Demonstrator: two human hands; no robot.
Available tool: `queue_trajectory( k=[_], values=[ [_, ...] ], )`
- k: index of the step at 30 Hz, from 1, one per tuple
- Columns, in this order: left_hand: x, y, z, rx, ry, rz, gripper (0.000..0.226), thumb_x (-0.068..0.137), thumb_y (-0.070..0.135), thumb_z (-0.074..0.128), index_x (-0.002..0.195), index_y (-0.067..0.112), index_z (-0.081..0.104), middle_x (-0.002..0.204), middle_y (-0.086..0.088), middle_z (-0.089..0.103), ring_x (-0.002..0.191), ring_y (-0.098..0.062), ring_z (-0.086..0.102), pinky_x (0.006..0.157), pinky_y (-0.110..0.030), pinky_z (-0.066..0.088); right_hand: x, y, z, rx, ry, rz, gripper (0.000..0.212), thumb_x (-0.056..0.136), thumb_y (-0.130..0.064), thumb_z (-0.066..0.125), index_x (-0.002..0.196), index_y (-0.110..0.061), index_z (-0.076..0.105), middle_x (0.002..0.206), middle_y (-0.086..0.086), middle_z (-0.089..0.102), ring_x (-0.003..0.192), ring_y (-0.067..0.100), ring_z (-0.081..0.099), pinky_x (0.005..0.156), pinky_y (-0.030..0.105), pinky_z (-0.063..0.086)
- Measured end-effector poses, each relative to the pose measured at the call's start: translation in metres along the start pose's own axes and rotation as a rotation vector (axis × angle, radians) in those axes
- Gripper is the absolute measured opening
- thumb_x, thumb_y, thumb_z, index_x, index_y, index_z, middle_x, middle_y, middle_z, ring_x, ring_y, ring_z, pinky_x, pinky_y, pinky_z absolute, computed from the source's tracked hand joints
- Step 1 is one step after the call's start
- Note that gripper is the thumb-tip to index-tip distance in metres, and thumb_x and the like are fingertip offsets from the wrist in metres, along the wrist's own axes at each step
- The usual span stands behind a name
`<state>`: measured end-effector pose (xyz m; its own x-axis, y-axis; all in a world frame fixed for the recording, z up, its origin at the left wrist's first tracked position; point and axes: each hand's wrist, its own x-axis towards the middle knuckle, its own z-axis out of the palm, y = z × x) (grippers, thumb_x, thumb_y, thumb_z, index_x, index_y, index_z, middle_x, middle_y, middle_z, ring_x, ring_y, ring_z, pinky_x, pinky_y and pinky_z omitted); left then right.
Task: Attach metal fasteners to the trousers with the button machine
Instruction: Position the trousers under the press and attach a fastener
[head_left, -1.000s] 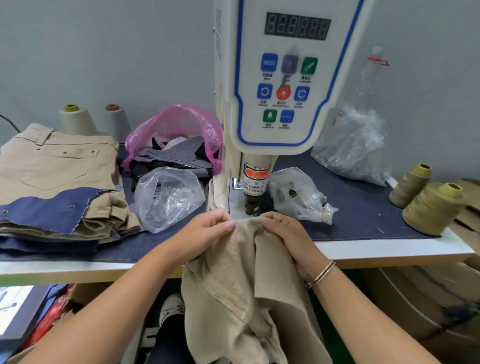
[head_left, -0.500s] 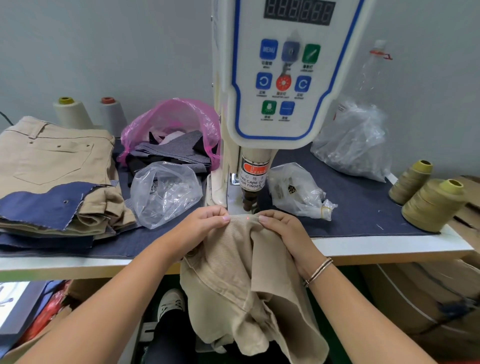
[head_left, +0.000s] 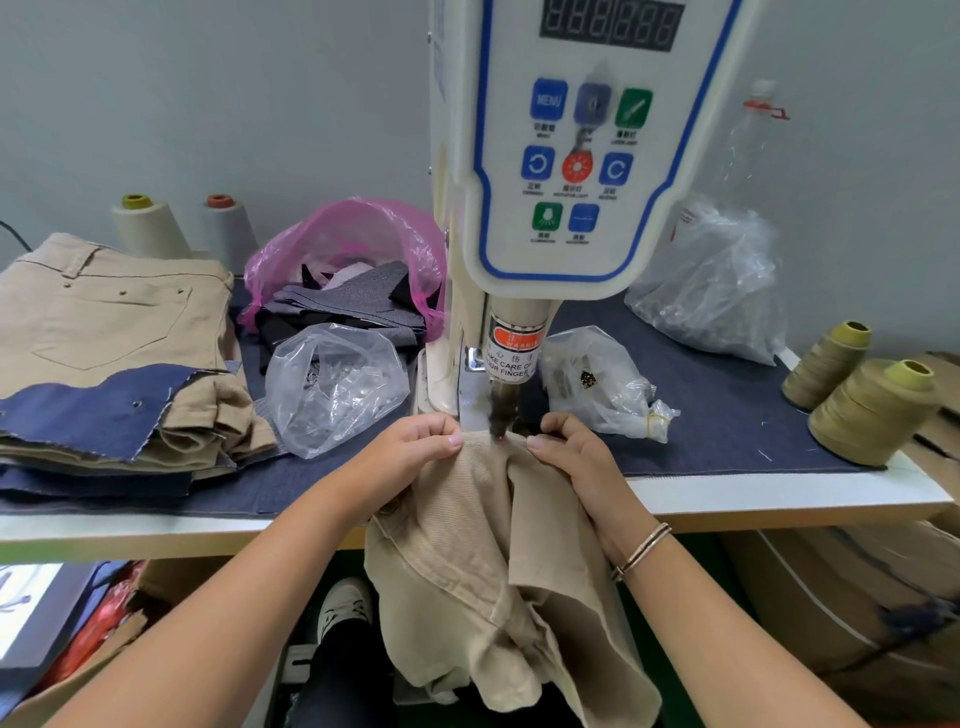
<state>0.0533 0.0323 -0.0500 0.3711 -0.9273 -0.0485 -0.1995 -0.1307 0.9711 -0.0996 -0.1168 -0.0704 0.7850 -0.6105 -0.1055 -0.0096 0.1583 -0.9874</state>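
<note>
Beige trousers (head_left: 493, 545) hang from the table's front edge, their top edge lying under the punch (head_left: 503, 408) of the white button machine (head_left: 576, 156). My left hand (head_left: 410, 457) pinches the fabric edge just left of the punch. On the other side my right hand (head_left: 576, 457) pinches the same edge. A small red light dot falls on the cloth between my thumbs, right below the punch tip. Whether a fastener sits under the punch is hidden.
A stack of beige trousers with a blue denim scrap (head_left: 104, 358) lies at the left. Clear bags of fasteners (head_left: 337, 384) (head_left: 602, 384) flank the machine, a pink bag of cloth (head_left: 353, 275) behind. Thread cones (head_left: 872, 410) stand at the right edge.
The punch has come down close to the cloth edge between my thumbs. Both hands keep their pinch and have barely shifted; the view has tilted down a little.
</note>
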Motion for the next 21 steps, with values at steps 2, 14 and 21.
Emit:
queue_trajectory(
  k=[2, 14, 21],
  values=[
    [-0.001, 0.001, 0.000, 0.002, -0.001, 0.003, 0.021, 0.080, 0.035, 0.052, 0.070, 0.017, 0.053, 0.071, 0.004, 0.048, 0.070, -0.009, 0.043, 0.071, -0.027, 0.032, 0.000, 0.001, -0.001, 0.014, -0.023, -0.002, 0.015, 0.088, -0.008, 0.061, 0.089, -0.022, 0.054, 0.070, -0.007, 0.060, 0.070, 0.008, 0.055, 0.074, 0.027, 0.044],
    [-0.012, 0.010, 0.008, 0.007, -0.045, 0.121, 0.013, 0.080, 0.025, 0.050, 0.069, 0.016, 0.050, 0.065, 0.013, 0.045, 0.066, -0.004, 0.039, 0.064, -0.015, 0.032, -0.019, 0.000, 0.001, 0.107, -0.108, -0.112, 0.028, 0.084, -0.003, 0.060, 0.077, -0.030, 0.060, 0.070, -0.009, 0.055, 0.067, 0.005, 0.048, 0.069, 0.020, 0.043],
    [-0.027, 0.019, 0.013, -0.099, -0.084, 0.141, 0.011, 0.077, 0.027, 0.068, 0.079, 0.018, 0.073, 0.073, -0.010, 0.051, 0.071, -0.014, 0.045, 0.067, -0.014, 0.037, -0.039, -0.014, 0.011, 0.057, -0.207, -0.217, 0.023, 0.078, -0.010, 0.059, 0.075, -0.033, 0.061, 0.070, -0.008, 0.054, 0.064, 0.004, 0.048, 0.063, 0.017, 0.044]
  ],
)
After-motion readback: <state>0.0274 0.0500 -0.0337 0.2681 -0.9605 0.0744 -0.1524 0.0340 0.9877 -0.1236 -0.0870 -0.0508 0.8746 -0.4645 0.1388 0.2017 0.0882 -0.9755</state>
